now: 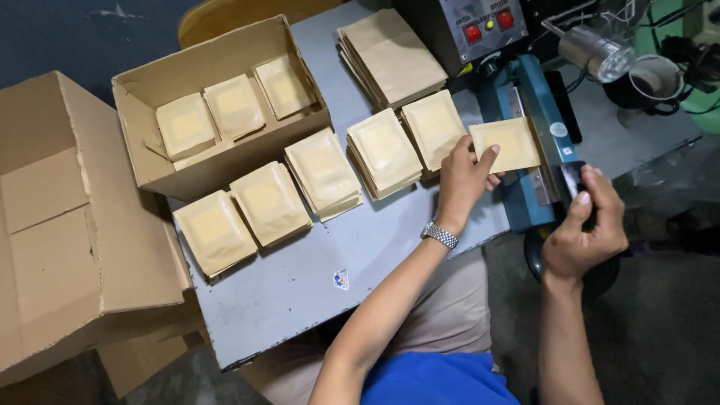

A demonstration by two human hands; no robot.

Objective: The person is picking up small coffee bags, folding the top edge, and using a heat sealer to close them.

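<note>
My left hand grips a flat tan paper pouch by its left edge, with the pouch's right end lying in the jaw of a blue heat sealer. A metal watch sits on that wrist. My right hand is closed on the black handle end of the sealer's arm at the near side of the machine. Left of my left hand, stacks of the same pouches lie on the grey table.
An open cardboard box at the back left holds three rows of pouches. A pile of flat empty bags lies behind the stacks. A large empty carton stands at the left. The sealer's control box has red buttons.
</note>
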